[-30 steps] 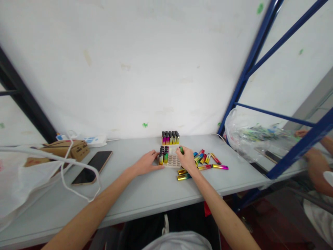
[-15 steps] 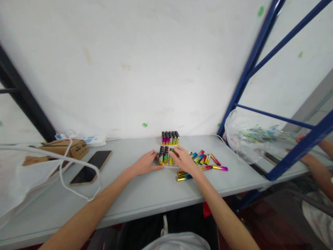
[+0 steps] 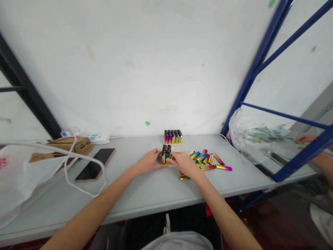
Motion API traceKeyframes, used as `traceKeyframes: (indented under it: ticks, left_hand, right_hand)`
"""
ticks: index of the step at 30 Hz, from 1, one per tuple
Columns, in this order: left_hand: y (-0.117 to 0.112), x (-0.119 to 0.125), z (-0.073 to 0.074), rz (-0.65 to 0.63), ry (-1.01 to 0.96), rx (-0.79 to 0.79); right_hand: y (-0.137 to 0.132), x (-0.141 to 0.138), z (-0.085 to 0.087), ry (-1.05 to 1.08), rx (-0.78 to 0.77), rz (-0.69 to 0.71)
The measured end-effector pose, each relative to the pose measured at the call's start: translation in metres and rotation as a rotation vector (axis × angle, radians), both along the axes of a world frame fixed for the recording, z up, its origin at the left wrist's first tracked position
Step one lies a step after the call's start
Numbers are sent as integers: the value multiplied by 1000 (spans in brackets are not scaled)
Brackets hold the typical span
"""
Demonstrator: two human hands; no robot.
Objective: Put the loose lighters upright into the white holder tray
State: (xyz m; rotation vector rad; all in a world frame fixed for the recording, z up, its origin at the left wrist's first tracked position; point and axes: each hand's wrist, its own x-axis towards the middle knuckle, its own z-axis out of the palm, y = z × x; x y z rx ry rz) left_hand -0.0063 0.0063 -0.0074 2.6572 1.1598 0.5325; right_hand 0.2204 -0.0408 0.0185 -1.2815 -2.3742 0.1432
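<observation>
A small pale tray with upright colourful lighters (image 3: 165,154) stands on the grey table (image 3: 145,187) between my hands. My left hand (image 3: 148,161) rests flat against the tray's left side, fingers spread. My right hand (image 3: 182,162) lies over the tray's right part, fingertips at the upright lighters; whether it holds one is hidden. A pile of loose lighters (image 3: 208,160) lies just right of my right hand. A second full block of lighters (image 3: 172,136) stands behind, near the wall.
A phone (image 3: 95,168) lies left of centre, with a cardboard box (image 3: 70,146), a power strip (image 3: 91,137) and a white bag with a cord (image 3: 31,170) further left. A clear plastic bag (image 3: 257,139) and blue rack posts stand right. Another person's arms show at the far right.
My right hand moved left from the loose pile, carrying a green lighter over the tray to the upright row. My left hand stayed at the tray's side.
</observation>
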Motion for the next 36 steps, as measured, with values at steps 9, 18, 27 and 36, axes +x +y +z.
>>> traceKeyframes:
  ticks: [9, 18, 27, 36]
  left_hand:
    - [0, 1, 0, -1, -6, 4]
    - [0, 1, 1, 20, 28, -6]
    - [0, 0, 0, 20, 21, -12]
    - [0, 0, 0, 21, 29, -12]
  right_hand:
    - [3, 7, -8, 89, -83, -29]
    - [38, 85, -15, 115, 46, -258]
    - [34, 93, -21, -89, -120, -588]
    - [28, 120, -15, -133, -176, -565]
